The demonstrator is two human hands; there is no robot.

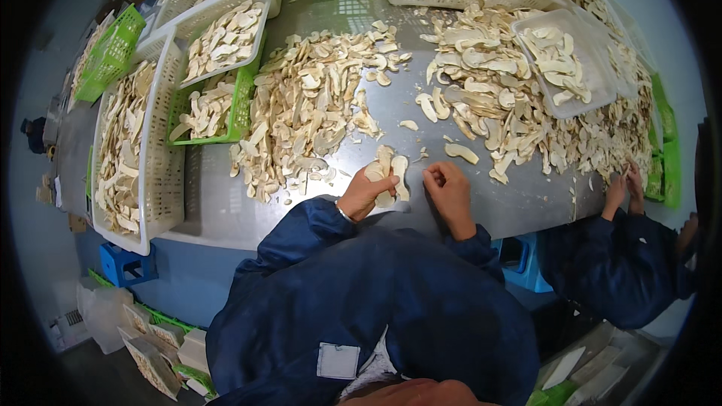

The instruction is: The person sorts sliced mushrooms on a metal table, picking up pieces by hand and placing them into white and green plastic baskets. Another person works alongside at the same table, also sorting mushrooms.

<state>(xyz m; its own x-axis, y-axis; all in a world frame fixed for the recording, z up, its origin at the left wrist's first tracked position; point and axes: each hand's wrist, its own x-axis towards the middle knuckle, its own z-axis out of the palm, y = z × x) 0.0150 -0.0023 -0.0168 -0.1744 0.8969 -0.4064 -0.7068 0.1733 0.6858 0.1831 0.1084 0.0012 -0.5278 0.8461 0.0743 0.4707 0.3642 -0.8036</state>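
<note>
Several pale mushroom slices (386, 166), apparently dried, are fanned out in my left hand (366, 192), pinned under the thumb. One long slice with a curved edge sticks out on the right side of that bunch. My right hand (453, 194) hovers near the table's front, fingers curled in, and I see nothing between them. A loose slice (461, 153) lies just beyond it on the steel table (389, 107). Ahead on the left spreads a large heap of slices (304, 96). Another heap (479, 67) covers the right side.
On the right heap rests a clear plastic tub (598, 82) with slices inside. At left stand a long white perforated basket (163, 180), a green basket (240, 104) and a white tray (260, 39) above it, all holding slices. A co-worker's hands (625, 186) are at the far right.
</note>
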